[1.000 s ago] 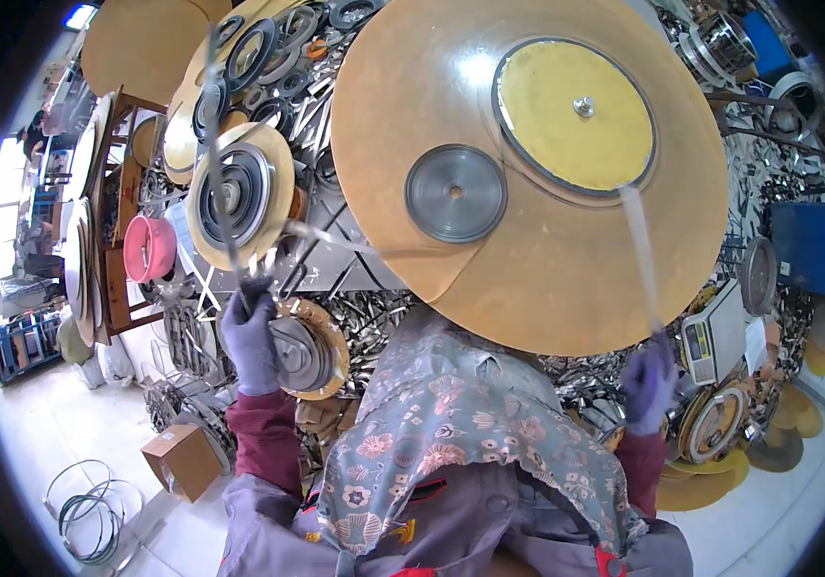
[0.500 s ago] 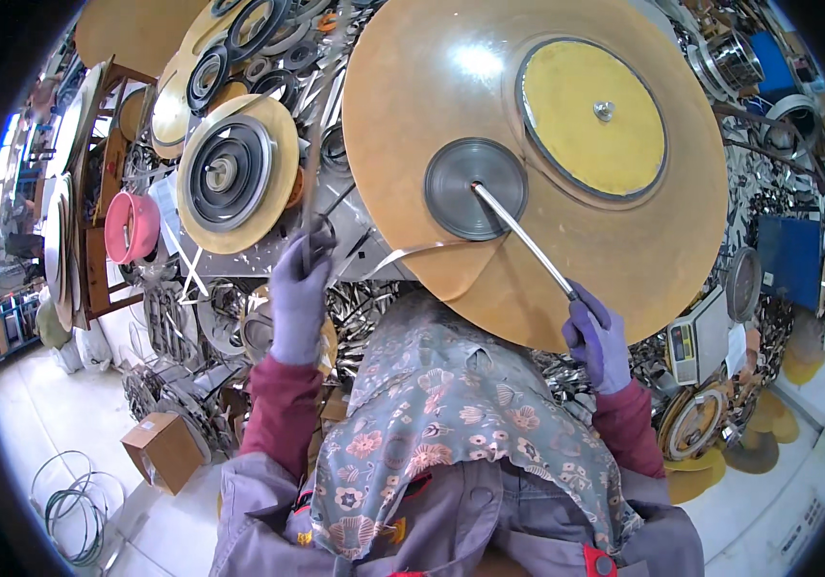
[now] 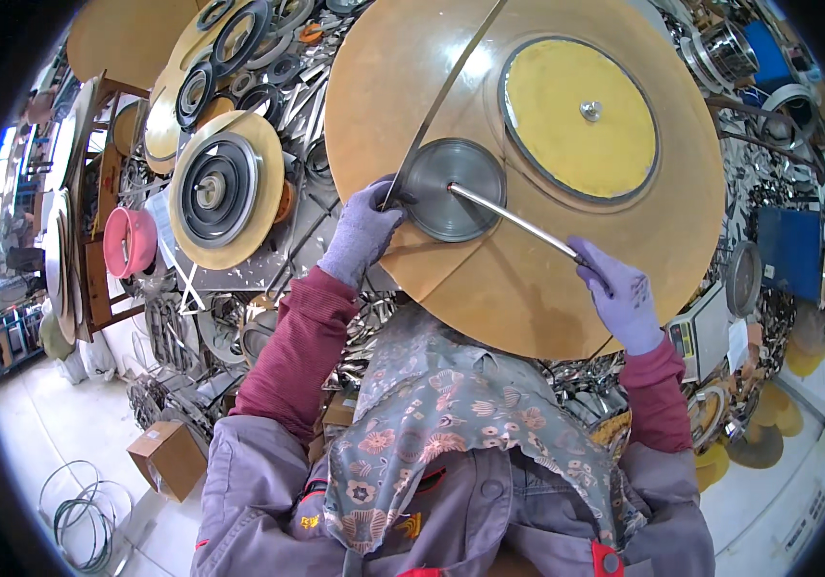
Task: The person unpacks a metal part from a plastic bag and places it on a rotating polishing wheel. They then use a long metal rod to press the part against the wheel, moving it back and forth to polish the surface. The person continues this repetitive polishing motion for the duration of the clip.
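Observation:
My left hand (image 3: 364,233), in a lavender glove, is closed on the lower end of a thin metal strip (image 3: 451,82) that runs up past the top edge. Its fingers are at the left rim of a grey grooved disc (image 3: 443,216). My right hand (image 3: 622,296), gloved alike, is wrapped round the near end of a silver metal rod (image 3: 520,220). The rod's far tip sits at the disc's centre. That disc lies on a large tan round plate (image 3: 566,279), beside a raised yellow round plate (image 3: 566,144) with a centre bolt.
To the left stands a smaller tan wheel (image 3: 180,202) with dark rings and a hub. Farther left is a pink bowl (image 3: 116,242). Black rings (image 3: 242,38) and metal scraps crowd the back left. More scraps, a scale (image 3: 703,332) and blue panels (image 3: 789,252) are at right.
My left hand has swung right from beside the smaller wheel to the grey disc's rim, with the strip. My right hand has shifted slightly right, keeping the rod on the disc's centre.

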The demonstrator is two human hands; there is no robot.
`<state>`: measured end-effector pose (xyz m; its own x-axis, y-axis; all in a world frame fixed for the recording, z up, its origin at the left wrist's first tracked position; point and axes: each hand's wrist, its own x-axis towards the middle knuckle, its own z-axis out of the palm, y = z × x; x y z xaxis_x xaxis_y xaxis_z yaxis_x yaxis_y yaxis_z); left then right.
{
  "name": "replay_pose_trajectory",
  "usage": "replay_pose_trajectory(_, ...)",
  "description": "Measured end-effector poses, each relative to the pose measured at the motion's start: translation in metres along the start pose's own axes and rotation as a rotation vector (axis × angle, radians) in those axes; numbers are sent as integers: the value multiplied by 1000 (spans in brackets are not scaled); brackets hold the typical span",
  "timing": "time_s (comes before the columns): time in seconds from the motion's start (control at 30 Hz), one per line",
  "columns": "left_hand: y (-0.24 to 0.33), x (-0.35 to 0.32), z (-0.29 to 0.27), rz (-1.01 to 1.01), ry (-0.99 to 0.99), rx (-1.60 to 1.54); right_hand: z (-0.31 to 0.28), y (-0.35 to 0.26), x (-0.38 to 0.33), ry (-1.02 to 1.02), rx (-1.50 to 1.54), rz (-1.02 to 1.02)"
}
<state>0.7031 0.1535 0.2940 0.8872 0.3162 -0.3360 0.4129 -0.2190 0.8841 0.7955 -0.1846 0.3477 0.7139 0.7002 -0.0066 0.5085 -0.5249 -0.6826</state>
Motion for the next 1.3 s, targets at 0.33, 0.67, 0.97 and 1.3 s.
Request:
replay_pose_trajectory(0.33, -4, 6, 4, 57, 8, -56, 18, -18, -15, -116, 1048, 628)
replay_pose_trajectory(0.67, 1, -111, 53, 105, 77, 49, -60, 215, -163, 1246, 269, 630)
replay_pose_trajectory(0.97, -4, -170, 61, -250, -530, 36, 44, 257, -164, 1004, 176, 797)
replay_pose_trajectory(1.3, 47, -249, -18, -365, -3, -115, 38, 281, -212, 811, 219, 875)
